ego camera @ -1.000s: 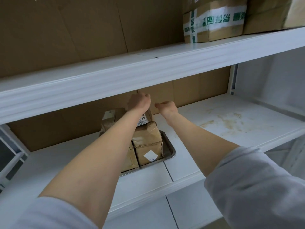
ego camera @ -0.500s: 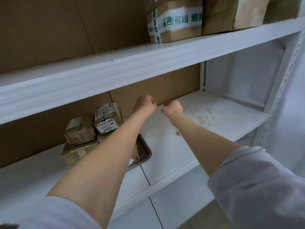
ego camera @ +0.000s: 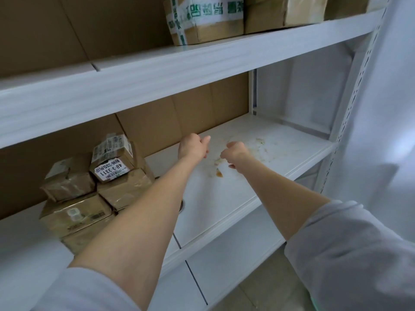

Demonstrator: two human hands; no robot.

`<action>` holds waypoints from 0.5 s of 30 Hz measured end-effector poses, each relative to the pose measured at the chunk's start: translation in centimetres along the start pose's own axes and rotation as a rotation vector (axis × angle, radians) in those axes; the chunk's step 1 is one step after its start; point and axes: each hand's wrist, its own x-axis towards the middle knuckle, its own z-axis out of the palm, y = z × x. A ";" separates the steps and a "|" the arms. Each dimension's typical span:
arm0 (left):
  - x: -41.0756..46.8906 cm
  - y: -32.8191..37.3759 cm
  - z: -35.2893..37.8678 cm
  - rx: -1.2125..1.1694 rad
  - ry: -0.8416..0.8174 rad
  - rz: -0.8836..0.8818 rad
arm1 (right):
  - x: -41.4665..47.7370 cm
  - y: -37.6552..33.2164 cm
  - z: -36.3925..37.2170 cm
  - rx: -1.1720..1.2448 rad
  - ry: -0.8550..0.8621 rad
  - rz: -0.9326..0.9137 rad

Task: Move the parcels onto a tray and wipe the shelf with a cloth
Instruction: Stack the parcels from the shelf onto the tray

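The left hand (ego camera: 193, 148) and right hand (ego camera: 234, 152) are hovering over the white shelf (ego camera: 296, 153), both with fingers curled in and gripping nothing visible. Brown stains (ego camera: 219, 173) are showing beneath the right hand. Left of the left hand, taped cardboard parcels (ego camera: 112, 169) are sitting stacked on a metal tray (ego camera: 182, 205).

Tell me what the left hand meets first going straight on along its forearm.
Probably the brown cardboard back panel behind the white shelf; nothing stands between it and the left hand, though depth is unclear.

Bare forearms, pale grey sleeves (ego camera: 350, 250) pushed up
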 end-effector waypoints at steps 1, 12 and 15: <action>-0.1 -0.1 0.3 -0.024 -0.023 -0.024 | 0.2 0.5 -0.1 -0.008 0.001 -0.001; -2.3 -5.4 2.4 0.070 -0.416 -0.192 | -0.9 2.9 4.8 0.133 -0.267 0.215; -2.7 -7.5 2.5 0.091 -0.471 -0.283 | -1.8 4.0 6.9 0.118 -0.349 0.254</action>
